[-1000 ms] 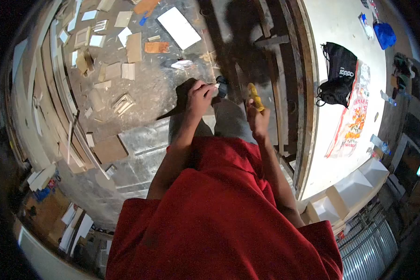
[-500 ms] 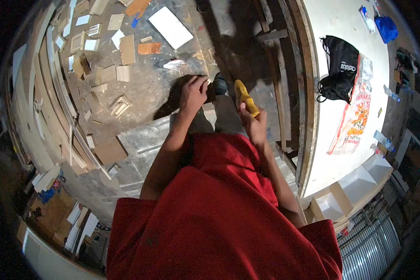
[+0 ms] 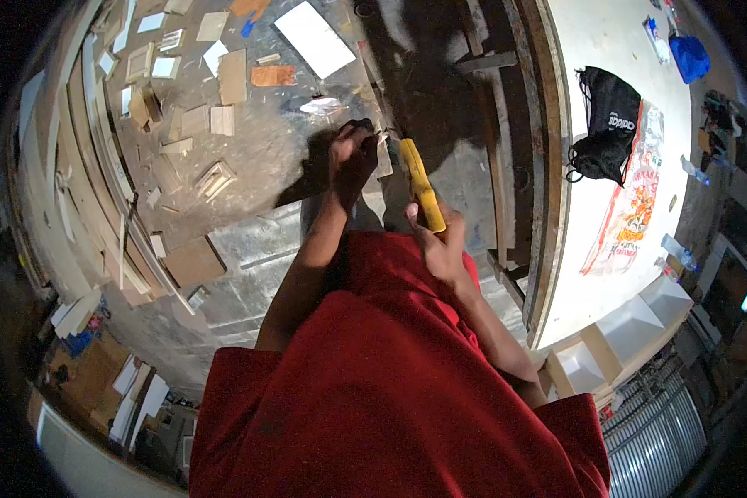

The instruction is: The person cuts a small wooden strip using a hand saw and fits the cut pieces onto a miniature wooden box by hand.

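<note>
My left hand [image 3: 353,162] is raised in front of my body, its fingers curled together and mostly in shadow. Whatever they may hold is too dark to name. To its right, my right hand [image 3: 441,249] is wrapped around the lower end of a yellow hand tool [image 3: 422,183], a long narrow body pointing forward; its exact kind is unclear. The tool's far end is close to the left fingertips, and I cannot tell whether they touch. Below both hands are my red shirt and the shadowed floor.
Wood offcuts [image 3: 222,120] and a white panel [image 3: 315,39] lie on the floor ahead. Long boards [image 3: 100,166] line the left. A white-topped table [image 3: 548,249] on the right carries a black drawstring bag [image 3: 610,108] and a printed plastic bag [image 3: 631,212]. White box compartments [image 3: 622,332] stand behind it.
The yellow tool has swung left and its far end is nearer my left hand. My left hand has shifted slightly right and turned into shadow.
</note>
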### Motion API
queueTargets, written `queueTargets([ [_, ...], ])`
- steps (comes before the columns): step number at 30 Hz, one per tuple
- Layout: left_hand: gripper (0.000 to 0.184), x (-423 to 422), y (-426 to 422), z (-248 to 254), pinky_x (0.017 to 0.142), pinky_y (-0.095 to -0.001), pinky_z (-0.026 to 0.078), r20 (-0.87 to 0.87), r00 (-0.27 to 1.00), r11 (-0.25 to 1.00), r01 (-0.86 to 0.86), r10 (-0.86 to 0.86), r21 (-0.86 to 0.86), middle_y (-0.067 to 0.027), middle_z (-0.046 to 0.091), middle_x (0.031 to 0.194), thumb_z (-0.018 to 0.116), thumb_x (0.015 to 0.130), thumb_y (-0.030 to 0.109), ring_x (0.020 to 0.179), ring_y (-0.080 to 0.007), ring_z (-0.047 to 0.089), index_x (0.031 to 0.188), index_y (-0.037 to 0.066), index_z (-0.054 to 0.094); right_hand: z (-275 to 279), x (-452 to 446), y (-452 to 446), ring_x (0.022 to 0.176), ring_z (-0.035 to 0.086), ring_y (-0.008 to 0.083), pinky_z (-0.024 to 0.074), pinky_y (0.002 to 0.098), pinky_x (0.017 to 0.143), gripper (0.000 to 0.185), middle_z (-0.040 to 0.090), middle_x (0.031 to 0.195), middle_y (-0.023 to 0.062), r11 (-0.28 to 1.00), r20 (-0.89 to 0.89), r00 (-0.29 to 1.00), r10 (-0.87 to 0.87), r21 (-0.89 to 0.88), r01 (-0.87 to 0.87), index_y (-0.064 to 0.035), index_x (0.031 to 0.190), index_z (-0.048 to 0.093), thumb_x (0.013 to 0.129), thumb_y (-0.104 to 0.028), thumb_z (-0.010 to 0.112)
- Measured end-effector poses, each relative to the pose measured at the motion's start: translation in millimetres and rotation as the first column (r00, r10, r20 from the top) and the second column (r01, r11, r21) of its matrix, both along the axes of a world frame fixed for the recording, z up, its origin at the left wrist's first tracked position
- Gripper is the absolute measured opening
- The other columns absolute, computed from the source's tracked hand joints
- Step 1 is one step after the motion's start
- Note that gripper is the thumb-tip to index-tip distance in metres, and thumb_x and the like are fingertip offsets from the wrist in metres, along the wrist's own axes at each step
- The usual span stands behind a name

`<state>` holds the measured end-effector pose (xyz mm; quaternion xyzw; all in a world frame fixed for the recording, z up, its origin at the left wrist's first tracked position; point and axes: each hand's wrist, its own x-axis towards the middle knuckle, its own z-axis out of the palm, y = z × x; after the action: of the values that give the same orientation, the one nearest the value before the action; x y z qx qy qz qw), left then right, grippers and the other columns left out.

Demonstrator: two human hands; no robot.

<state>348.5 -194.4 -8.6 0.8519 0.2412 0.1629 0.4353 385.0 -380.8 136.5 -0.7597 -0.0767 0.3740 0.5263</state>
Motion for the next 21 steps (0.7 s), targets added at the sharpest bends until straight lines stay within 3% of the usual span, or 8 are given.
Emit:
queueTargets([
  [4,0.006,-5.4,3.4,1.5,0.070,-0.0445,0.050,-0.019,1.000,0.993,-0.001,-0.002,-0.118,-0.0182,0.060,0.081,0.059,0.086,0.005,0.079,-0.0386,0.062,0.083,0.000,0.061,-0.3,-10.9,8.5,0.066,0.050,0.0117,0.0428,0.0302,0.060,0.016,0.055,0.069,0.0050,1.000,0.023,1.000,0.019,0.007,-0.019,-0.0002,0.089,0.058,0.094,-0.014,0.065],
  [7,0.010,-6.5,6.1,4.9,0.065,-0.0389,0.047,0.067,0.998,0.997,-0.013,0.008,0.073,-0.0124,0.061,0.079,0.059,0.089,0.012,0.070,-0.0309,0.061,0.083,0.005,0.062,-5.3,-18.1,11.2,0.067,0.051,0.0121,0.0441,0.0309,0.061,0.014,0.055,0.069,0.0052,0.999,0.038,0.998,0.043,-0.007,-0.042,0.0001,0.090,0.059,0.092,-0.013,0.065],
  [10,0.014,-10.1,10.3,6.1,0.070,-0.0435,0.048,0.062,0.996,0.993,0.072,-0.066,-0.089,-0.0180,0.056,0.080,0.056,0.089,0.010,0.079,-0.0377,0.058,0.083,-0.002,0.057,-10.9,-22.3,13.9,0.068,0.052,0.0125,0.0455,0.0315,0.063,0.012,0.056,0.070,0.0053,0.999,0.011,1.000,0.022,-0.036,-0.021,0.0012,0.095,0.061,0.090,-0.009,0.062],
  [15,0.024,-13.0,13.0,5.7,0.069,-0.0382,0.044,0.166,0.986,0.955,0.050,-0.001,-0.291,-0.0161,0.055,0.082,0.058,0.090,0.022,0.077,-0.0346,0.056,0.085,-0.002,0.059,-26.2,-33.4,11.3,0.070,0.053,0.0125,0.0466,0.0309,0.065,0.024,0.057,0.071,0.0057,1.000,0.039,0.999,0.015,0.001,-0.016,0.0032,0.105,0.062,0.084,-0.002,0.053],
  [16,0.025,-13.2,11.2,3.5,0.069,-0.0375,0.043,0.191,0.982,0.945,0.055,0.008,-0.321,-0.0157,0.055,0.082,0.059,0.090,0.024,0.076,-0.0343,0.055,0.085,-0.001,0.059,-29.8,-32.1,13.1,0.068,0.050,0.0092,0.0416,0.0273,0.062,0.019,0.055,0.073,0.0000,1.000,0.087,0.996,0.024,-0.001,-0.025,-0.0001,0.104,0.063,0.086,-0.005,0.057],
  [18,0.024,-13.7,7.5,-5.4,0.070,-0.0401,0.045,0.053,0.998,0.969,-0.022,0.036,-0.246,-0.0156,0.057,0.084,0.063,0.086,0.024,0.079,-0.0352,0.058,0.088,0.000,0.062,-36.0,-25.1,19.5,0.067,0.048,0.0059,0.0367,0.0238,0.059,0.014,0.053,0.076,-0.0057,0.999,0.140,0.990,0.032,-0.005,-0.031,-0.0034,0.102,0.064,0.089,-0.007,0.061],
  [20,0.020,-14.0,5.3,-13.6,0.070,-0.0417,0.046,0.066,0.998,0.982,0.000,0.013,-0.189,-0.0155,0.058,0.084,0.064,0.084,0.021,0.080,-0.0358,0.060,0.088,0.001,0.064,-40.1,-13.5,28.8,0.066,0.048,0.0057,0.0368,0.0241,0.058,0.013,0.055,0.076,-0.0052,0.997,-0.076,0.994,-0.082,-0.018,0.081,-0.0041,0.100,0.065,0.092,-0.014,0.063],
  [21,0.018,-12.8,6.0,-21.6,0.070,-0.0434,0.047,0.076,0.997,0.992,0.018,-0.009,-0.124,-0.0155,0.060,0.084,0.066,0.082,0.018,0.081,-0.0365,0.061,0.089,0.002,0.065,-53.7,-10.5,27.3,0.066,0.048,0.0057,0.0368,0.0241,0.058,0.013,0.055,0.076,-0.0052,0.996,-0.070,0.994,-0.083,-0.016,0.082,-0.0041,0.100,0.065,0.092,-0.014,0.063],
])
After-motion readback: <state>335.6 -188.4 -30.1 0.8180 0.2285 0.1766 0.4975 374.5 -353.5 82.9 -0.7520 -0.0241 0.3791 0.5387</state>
